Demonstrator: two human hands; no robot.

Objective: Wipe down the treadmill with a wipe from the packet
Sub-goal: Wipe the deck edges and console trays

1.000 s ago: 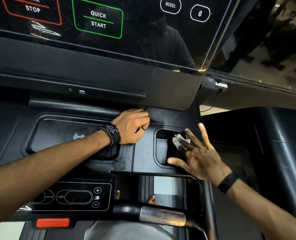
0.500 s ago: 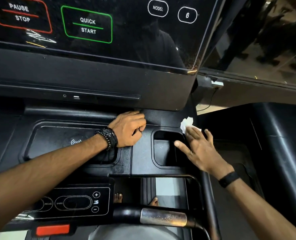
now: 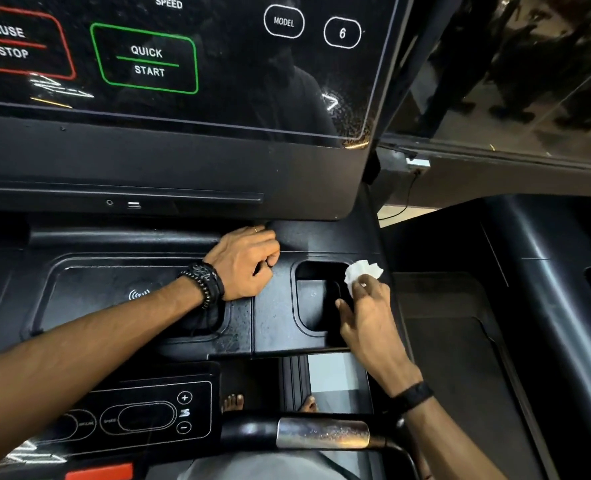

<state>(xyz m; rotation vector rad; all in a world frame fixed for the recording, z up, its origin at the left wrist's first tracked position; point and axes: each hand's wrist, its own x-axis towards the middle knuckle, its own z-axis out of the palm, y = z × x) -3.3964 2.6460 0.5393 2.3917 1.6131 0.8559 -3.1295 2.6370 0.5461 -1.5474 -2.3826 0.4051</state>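
Presently the right hand (image 3: 368, 317) pinches the crumpled white wipe (image 3: 361, 273) at its fingertips; the rectangular black cup recess (image 3: 316, 299) lies just left of them. The left hand (image 3: 243, 263) rests curled, empty, farther left.

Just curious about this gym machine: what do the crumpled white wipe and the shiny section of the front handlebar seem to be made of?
The crumpled white wipe looks like thin, soft nonwoven or paper tissue: it bunches into folds. The shiny section of the front handlebar looks like polished metal, speckled and reflective, between matte black parts.
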